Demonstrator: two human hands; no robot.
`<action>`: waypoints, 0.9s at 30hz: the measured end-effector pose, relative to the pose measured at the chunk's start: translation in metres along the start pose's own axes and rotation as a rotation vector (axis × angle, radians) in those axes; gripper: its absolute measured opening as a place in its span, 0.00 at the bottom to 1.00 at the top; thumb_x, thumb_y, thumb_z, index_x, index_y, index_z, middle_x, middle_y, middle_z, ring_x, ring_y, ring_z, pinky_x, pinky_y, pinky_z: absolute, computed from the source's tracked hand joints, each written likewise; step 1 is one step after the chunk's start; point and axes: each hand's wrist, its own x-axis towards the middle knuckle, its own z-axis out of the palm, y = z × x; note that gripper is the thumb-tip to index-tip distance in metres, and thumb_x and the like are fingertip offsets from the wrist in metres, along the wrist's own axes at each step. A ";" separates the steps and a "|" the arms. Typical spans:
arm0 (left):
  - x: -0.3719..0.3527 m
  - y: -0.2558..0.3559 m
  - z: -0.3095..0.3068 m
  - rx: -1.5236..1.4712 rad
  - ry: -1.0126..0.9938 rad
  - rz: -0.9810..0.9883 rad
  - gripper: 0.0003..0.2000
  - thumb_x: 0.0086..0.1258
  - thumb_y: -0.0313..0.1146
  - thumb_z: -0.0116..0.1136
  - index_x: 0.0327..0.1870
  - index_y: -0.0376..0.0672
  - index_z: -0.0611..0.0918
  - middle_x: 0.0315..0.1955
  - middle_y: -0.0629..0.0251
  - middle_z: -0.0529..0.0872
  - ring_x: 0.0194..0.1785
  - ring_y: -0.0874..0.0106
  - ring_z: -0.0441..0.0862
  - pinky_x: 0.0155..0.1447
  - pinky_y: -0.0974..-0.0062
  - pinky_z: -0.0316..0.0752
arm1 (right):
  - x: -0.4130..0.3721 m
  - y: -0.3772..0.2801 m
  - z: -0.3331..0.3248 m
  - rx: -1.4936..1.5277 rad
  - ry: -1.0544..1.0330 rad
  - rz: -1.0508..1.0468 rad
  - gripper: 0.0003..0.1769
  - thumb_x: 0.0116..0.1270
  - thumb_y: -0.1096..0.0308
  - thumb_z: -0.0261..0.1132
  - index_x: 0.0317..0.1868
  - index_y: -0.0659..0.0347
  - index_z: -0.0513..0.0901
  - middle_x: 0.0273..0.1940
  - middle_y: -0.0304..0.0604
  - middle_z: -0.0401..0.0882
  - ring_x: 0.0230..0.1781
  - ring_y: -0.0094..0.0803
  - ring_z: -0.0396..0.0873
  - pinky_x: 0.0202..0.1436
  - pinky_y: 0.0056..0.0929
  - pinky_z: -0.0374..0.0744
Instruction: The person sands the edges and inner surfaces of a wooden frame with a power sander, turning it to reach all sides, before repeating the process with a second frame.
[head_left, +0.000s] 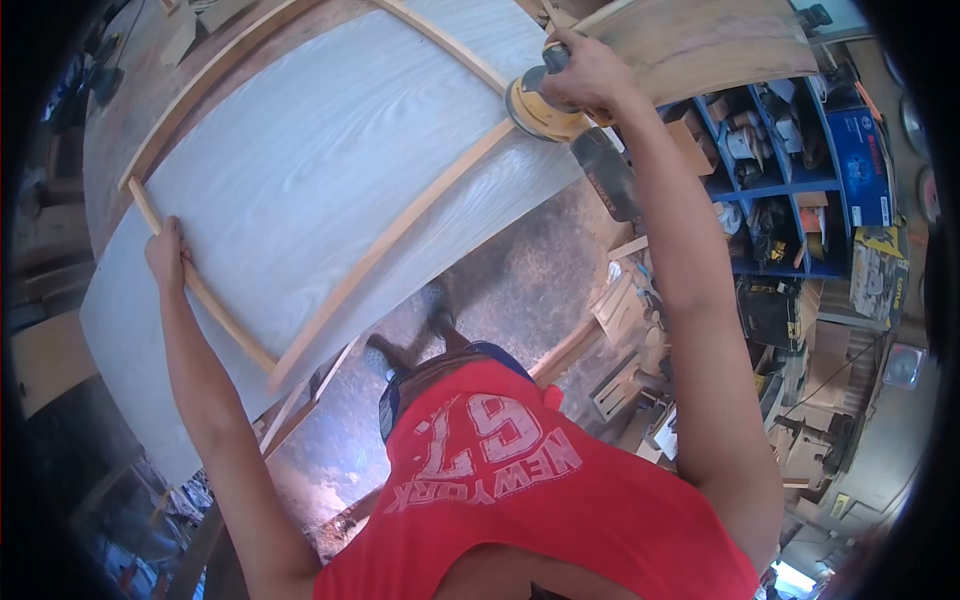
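Note:
My right hand (pixel 590 75) is wrapped round the top of a yellow and black orbital sander (pixel 540 107). The sander rests at the right corner of a wooden frame (pixel 400 240), and its dark dust canister (pixel 603 172) hangs toward me. My left hand (pixel 168 252) grips the short left rail of that frame, fingers closed round the strip. Beneath the frame lies a pale wood-grained panel (pixel 310 165). What the sander's pad touches is hidden under its body.
A blue shelf unit (pixel 783 188) with tools and boxes stands at the right, beside a blue box (pixel 862 165). Another curved wooden board (pixel 715 45) lies at the top right. Wood offcuts (pixel 620 310) are piled beside the concrete floor (pixel 500 270).

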 end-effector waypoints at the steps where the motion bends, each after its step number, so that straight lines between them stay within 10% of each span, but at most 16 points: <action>1: -0.002 0.003 0.001 -0.035 0.012 -0.021 0.18 0.75 0.46 0.67 0.31 0.39 0.82 0.19 0.67 0.79 0.20 0.72 0.75 0.28 0.67 0.71 | -0.002 0.003 0.001 0.001 -0.001 -0.004 0.41 0.51 0.54 0.74 0.69 0.49 0.83 0.56 0.57 0.90 0.58 0.53 0.88 0.63 0.45 0.85; 27: 0.011 -0.013 0.010 -0.213 -0.006 0.052 0.17 0.75 0.42 0.63 0.29 0.38 0.83 0.18 0.67 0.79 0.19 0.72 0.77 0.27 0.68 0.73 | -0.087 -0.086 0.005 -0.105 -0.072 -0.279 0.32 0.58 0.55 0.75 0.65 0.43 0.82 0.55 0.51 0.83 0.56 0.52 0.87 0.61 0.46 0.85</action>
